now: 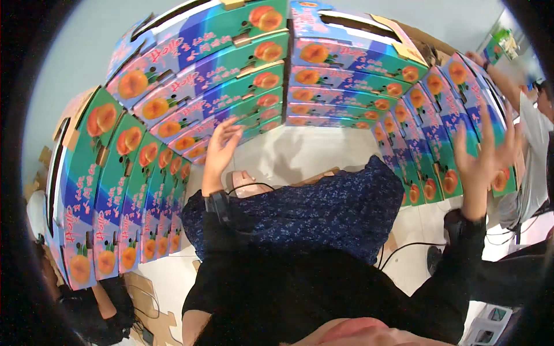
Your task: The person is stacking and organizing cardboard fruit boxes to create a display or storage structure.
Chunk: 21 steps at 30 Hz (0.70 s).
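Note:
My left hand (223, 151) is raised in the middle, its fingers loosely spread and holding nothing. Beyond it stands a tall stack of printed cardboard fruit boxes (202, 78), blue, green and pink with pictures of orange fruit. My right hand (487, 151), somewhat blurred, is lifted with spread fingers in front of the right-hand stack of fruit boxes (424, 135). Whether it touches those boxes I cannot tell. Another stack of fruit boxes (352, 72) rises at the far centre right, and one more stack of fruit boxes (115, 196) stands on my left.
At the right edge is a person in a light grey top (532, 150); their hand reaches by the right stack. Another person's dark-clothed arm (104, 303) shows at lower left, near flattened cardboard (153, 314). A black cable (404, 248) runs past me, and a white plastic crate (490, 326) sits lower right.

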Each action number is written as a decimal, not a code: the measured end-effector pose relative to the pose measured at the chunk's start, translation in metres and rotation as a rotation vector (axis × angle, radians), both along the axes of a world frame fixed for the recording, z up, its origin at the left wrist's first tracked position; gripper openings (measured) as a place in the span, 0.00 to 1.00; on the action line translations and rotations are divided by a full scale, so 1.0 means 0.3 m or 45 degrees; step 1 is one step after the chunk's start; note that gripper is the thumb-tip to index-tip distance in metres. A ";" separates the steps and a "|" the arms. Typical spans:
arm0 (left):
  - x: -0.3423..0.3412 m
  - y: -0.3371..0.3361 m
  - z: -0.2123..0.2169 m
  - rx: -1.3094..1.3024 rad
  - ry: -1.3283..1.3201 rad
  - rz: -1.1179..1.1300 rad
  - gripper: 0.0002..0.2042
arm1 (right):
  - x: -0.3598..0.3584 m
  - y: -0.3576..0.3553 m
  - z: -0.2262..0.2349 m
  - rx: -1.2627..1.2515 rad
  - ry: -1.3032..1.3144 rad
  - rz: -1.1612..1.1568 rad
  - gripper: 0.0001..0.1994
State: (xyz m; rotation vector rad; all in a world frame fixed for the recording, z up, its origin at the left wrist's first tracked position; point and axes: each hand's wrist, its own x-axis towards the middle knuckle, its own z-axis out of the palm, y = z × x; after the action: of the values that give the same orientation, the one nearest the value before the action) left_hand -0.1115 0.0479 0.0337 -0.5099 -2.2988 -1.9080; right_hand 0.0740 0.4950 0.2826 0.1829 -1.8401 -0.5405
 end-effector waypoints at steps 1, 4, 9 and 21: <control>-0.019 -0.042 -0.049 0.088 -0.022 0.113 0.18 | -0.081 -0.080 0.017 -0.085 -0.130 0.096 0.26; -0.006 -0.105 -0.162 0.099 -0.093 0.409 0.14 | -0.336 -0.294 0.049 0.008 -0.226 0.381 0.31; 0.005 -0.065 -0.153 -0.125 0.019 0.524 0.11 | -0.792 -0.638 0.072 0.134 -0.463 0.628 0.43; 0.009 -0.083 -0.122 -0.497 -0.118 0.108 0.15 | -1.070 -0.916 0.156 0.588 -0.763 0.935 0.43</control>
State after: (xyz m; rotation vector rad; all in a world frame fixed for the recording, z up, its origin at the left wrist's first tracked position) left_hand -0.1089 0.0232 -0.0029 -0.3570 -2.7195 -1.4761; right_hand -0.2469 0.2201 0.3295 1.3945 -1.9930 -0.3904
